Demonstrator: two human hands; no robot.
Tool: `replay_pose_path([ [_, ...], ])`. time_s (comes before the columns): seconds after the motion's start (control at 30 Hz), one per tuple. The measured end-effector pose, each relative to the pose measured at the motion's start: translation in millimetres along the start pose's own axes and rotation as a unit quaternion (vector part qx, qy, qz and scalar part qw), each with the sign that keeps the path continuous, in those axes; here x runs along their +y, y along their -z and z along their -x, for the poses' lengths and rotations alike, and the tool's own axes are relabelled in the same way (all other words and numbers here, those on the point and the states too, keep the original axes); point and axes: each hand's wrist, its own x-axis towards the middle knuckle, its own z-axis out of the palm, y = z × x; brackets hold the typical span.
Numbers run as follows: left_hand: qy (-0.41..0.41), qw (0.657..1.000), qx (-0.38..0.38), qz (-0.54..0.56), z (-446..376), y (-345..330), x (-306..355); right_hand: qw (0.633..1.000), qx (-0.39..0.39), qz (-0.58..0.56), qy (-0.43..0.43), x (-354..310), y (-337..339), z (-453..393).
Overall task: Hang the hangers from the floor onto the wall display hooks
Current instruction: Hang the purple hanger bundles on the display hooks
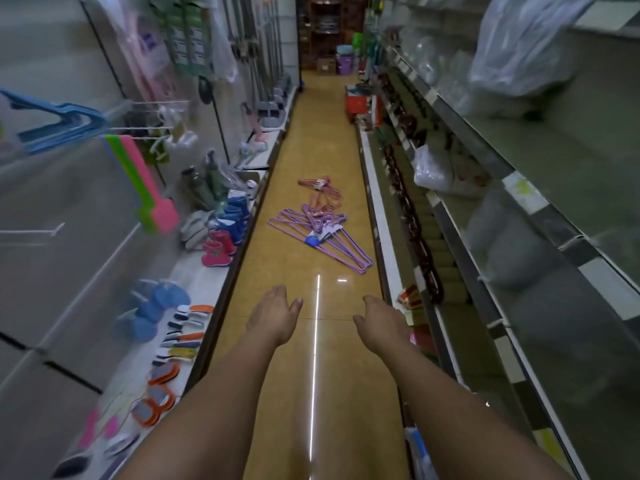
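A bundle of purple hangers point(322, 233) with a blue label lies on the yellow floor in the aisle ahead. Just beyond it lies a smaller bundle of pink hangers point(320, 188). White wall display hooks point(152, 128) stick out from the left wall, and blue hangers point(59, 124) hang on one at the far left. My left hand point(273, 315) and my right hand point(379, 322) reach forward over the floor, fingers relaxed, holding nothing, well short of the bundles.
A low left shelf point(242, 216) carries small boots point(216, 252), brushes and slippers. Coloured boards point(145, 185) hang on the left wall. Tall right shelving point(485, 209) holds bagged goods. Boxes and buckets point(346, 60) stand at the aisle's far end.
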Motion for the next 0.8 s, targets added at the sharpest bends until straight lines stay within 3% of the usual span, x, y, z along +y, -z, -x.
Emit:
replay_pose_path([
  [0.27,-0.032,0.999,-0.025,0.001,-114,6,8,0.999,0.011,-0.007,-0.036,-3,13,-109],
  [0.47,-0.064,0.996,-0.023,-0.054,-219,45,-3,0.998,0.038,-0.009,-0.056,-38,32,-212],
  [0.8,-0.063,0.995,-0.052,-0.050,-372,71,-19,0.997,0.033,0.031,-0.060,-79,40,-350],
])
